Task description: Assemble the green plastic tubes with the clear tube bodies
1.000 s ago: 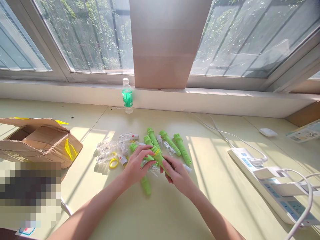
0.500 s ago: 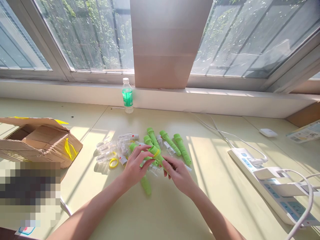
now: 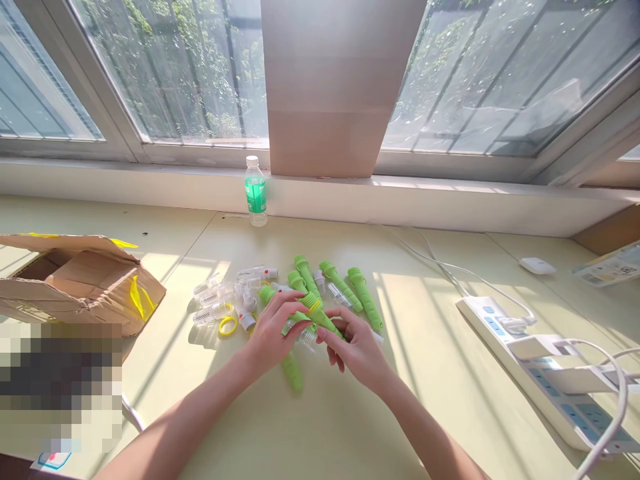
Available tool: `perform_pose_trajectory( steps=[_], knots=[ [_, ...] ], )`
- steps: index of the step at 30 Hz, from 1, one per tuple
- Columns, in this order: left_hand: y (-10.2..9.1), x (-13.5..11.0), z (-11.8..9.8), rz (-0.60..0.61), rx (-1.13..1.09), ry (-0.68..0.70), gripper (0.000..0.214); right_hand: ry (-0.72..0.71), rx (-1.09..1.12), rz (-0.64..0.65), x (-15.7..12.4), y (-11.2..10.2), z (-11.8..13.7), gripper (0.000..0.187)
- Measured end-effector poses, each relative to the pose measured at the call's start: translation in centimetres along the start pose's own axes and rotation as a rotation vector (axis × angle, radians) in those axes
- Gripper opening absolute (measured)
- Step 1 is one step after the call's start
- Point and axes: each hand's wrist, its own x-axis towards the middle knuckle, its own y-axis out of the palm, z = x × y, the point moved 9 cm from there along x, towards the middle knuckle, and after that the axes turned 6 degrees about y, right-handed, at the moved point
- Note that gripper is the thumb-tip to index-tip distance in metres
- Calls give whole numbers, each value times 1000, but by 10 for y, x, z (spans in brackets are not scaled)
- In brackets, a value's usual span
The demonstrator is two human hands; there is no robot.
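My left hand [image 3: 275, 327] pinches a green plastic handle [image 3: 320, 315] by its threaded end, where a yellow ring [image 3: 314, 305] sits round the neck. The fingers of my right hand [image 3: 356, 343] are closed about the narrower, lower part of the same handle. More green handles [image 3: 365, 299] with threaded ends lie around and beyond my hands, and one [image 3: 292, 373] rests under my left fingers, partly hidden. Left of my hands are clear plastic tubes [image 3: 213, 313], white caps with red spots [image 3: 247, 321] and a loose yellow ring [image 3: 228, 326].
An opened cardboard box [image 3: 125, 300] stands at the left. Near the window ledge is an upright bottle [image 3: 256, 197] with a green label. A white power strip [image 3: 530, 380] with plugs and cables runs along the right, and a small white case [image 3: 537, 266] lies behind it.
The held green handle has tilted and shifted slightly right and down at its threaded end. My right fingers have changed their grip on the lower part. The left hand has barely moved.
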Motion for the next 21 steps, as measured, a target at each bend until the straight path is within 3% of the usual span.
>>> perform_pose_trajectory(
  steps=[7,14,21],
  knots=[
    [1,-2,5,-2,0,-35,14,-145,-124,23,-1,2,17,34],
    [-1,2,3,-13,8,-25,11,48,-22,29,-1,2,-4,38],
    [1,0,4,9,-34,-53,20,1,-14,1,1,-1,0,34]
  ],
)
